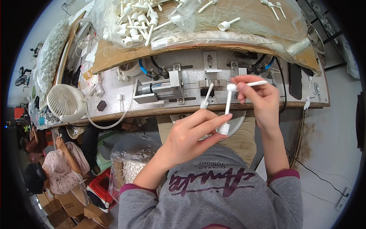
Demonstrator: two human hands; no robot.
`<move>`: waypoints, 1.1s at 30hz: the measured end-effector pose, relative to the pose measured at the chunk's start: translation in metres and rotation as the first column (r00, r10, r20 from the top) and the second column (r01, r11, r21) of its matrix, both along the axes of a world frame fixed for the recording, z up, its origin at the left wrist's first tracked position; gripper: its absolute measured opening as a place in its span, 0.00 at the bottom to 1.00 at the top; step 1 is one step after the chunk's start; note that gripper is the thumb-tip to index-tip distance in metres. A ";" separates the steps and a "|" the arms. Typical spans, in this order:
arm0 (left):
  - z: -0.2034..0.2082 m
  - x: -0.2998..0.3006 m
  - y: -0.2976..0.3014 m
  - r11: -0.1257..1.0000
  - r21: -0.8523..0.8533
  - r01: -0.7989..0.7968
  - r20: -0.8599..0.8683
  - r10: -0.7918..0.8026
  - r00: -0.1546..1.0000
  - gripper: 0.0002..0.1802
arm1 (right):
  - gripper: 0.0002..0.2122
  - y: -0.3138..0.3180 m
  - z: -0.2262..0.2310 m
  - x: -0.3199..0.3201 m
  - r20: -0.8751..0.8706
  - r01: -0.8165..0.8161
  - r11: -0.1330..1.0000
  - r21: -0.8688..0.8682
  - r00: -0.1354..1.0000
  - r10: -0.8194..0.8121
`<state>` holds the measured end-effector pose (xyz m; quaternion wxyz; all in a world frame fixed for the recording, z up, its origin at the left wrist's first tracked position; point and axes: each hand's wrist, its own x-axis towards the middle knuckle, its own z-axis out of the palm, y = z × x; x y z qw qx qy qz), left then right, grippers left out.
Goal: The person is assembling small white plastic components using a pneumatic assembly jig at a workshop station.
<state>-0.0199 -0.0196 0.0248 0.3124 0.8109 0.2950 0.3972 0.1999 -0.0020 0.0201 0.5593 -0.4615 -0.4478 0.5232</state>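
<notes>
My left hand (187, 135) is closed, pinching a white plastic stemmed cap (225, 129) between thumb and fingers, its thin stem pointing up. A second white stemmed cap (204, 104) sticks out past the knuckles of the same hand. My right hand (261, 99) is closed on another white stemmed cap (231, 87), whose stem points right. The upright stem's tip meets this cap; whether it goes inside I cannot tell. Just beyond both hands is a metal clamping fixture (219, 83) with a pneumatic cylinder (160, 89) at its left.
A heap of white stemmed caps (135, 23) lies on plastic film over a cardboard shelf (110, 53) at the back. To the left stand a small white fan (66, 102) and a white hose. A dark phone-like slab (295, 81) lies right. Another person (65, 164) sits far left.
</notes>
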 end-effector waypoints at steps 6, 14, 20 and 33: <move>-0.031 0.004 0.012 0.911 0.346 -0.224 -0.302 0.334 0.893 0.18 | 0.09 -0.001 0.005 -0.004 0.055 0.128 0.987 0.094 0.990 -0.133; -0.043 0.013 0.025 0.903 0.390 -0.181 -0.477 0.366 0.799 0.15 | 0.09 -0.011 0.016 0.002 -0.006 -0.001 0.993 -0.114 1.000 0.000; -0.037 0.011 0.026 0.930 0.316 -0.187 -0.395 0.308 0.866 0.18 | 0.08 -0.004 0.006 -0.003 0.067 0.030 0.994 -0.107 0.998 -0.023; -0.033 -0.001 0.011 0.926 0.288 -0.243 -0.211 0.308 0.928 0.16 | 0.13 0.084 0.033 -0.021 0.604 0.069 0.736 0.673 0.523 -0.601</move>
